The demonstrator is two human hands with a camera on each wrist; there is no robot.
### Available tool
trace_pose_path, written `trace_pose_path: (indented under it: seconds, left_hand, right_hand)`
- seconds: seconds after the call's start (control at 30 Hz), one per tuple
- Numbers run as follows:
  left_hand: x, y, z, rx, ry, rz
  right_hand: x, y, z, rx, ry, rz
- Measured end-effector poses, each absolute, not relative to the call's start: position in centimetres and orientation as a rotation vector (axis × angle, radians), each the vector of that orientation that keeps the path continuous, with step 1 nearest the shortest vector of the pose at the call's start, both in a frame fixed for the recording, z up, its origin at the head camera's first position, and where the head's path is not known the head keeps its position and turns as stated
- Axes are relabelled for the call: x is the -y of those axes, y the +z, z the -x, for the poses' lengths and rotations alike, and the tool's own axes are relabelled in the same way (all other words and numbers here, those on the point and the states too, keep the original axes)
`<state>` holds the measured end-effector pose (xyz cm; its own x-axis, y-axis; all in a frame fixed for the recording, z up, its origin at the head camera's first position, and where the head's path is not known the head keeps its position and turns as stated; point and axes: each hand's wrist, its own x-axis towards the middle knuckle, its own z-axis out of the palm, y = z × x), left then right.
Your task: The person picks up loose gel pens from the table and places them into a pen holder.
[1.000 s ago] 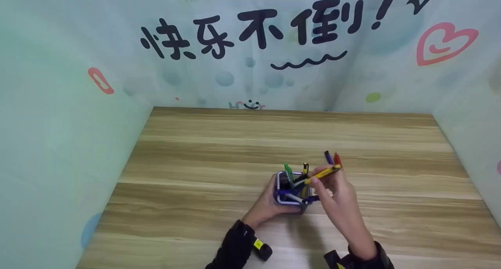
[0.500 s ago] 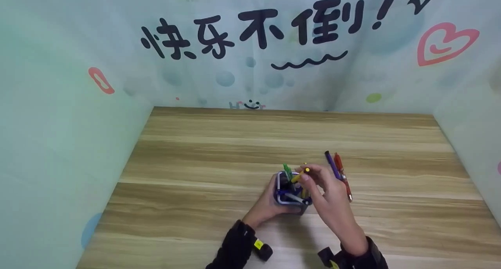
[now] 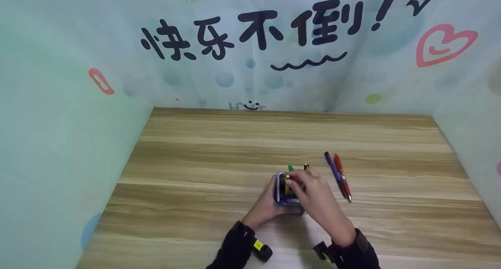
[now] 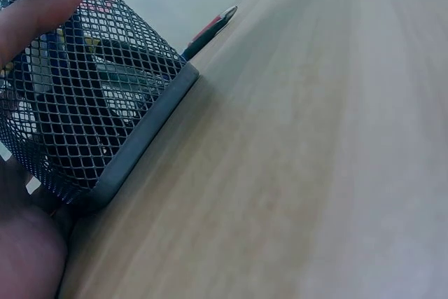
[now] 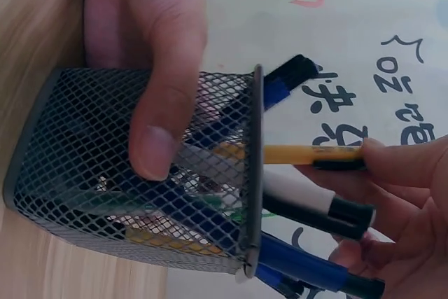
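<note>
My left hand (image 3: pixel 264 206) grips a dark metal-mesh pen holder (image 5: pixel 91 124) that stands on the table. Its thumb (image 5: pixel 168 103) lies across the mesh in the right wrist view. My right hand (image 3: pixel 317 192) pinches the top of a yellow pen (image 5: pixel 308 154) with a black clip. The lower part of that pen is inside the holder. A white pen (image 5: pixel 297 192) with a black cap and a blue pen (image 5: pixel 301 257) also stick out of the rim. In the head view, the right hand hides part of the opening; a green pen's tip (image 3: pixel 290 167) shows behind it.
To the right of the holder, a purple pen (image 3: pixel 332 168) and a red pen (image 3: pixel 341 173) lie side by side on the wooden table (image 3: pixel 195 163). Printed cloth walls (image 3: pixel 219 81) enclose its back and sides.
My right hand has moved left to the holder, and the yellow pen has gone from slanting above the rim to upright and partly inside. My left hand has stayed in place.
</note>
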<state>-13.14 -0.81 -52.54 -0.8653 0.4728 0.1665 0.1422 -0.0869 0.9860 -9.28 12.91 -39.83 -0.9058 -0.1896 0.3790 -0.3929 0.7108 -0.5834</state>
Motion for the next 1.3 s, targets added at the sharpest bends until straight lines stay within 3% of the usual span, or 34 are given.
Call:
trace_pose_path:
  seconds: [0.3,0.57,0.97,1.3]
  left_hand:
    - [0.9,-52.1,13.0,-1.969,2.03,-0.67]
    - [0.9,-52.1,12.9,-1.936,2.07,-0.671]
    - [0.7,-52.2,13.0,-1.96,2.051,-0.69]
    - [1.3,-49.7,12.2,-1.968,2.025,-0.647]
  right_hand:
    - [-12.4,-40.3,9.3,2.594,0.845,-0.471]
    - [-15.0,-40.4,10.0,2.298,0.96,-0.51]
    - [-22.1,-43.9,12.3,2.767,1.079,0.109]
    - [-25.1,-47.8,12.8,2.965,0.89,0.284]
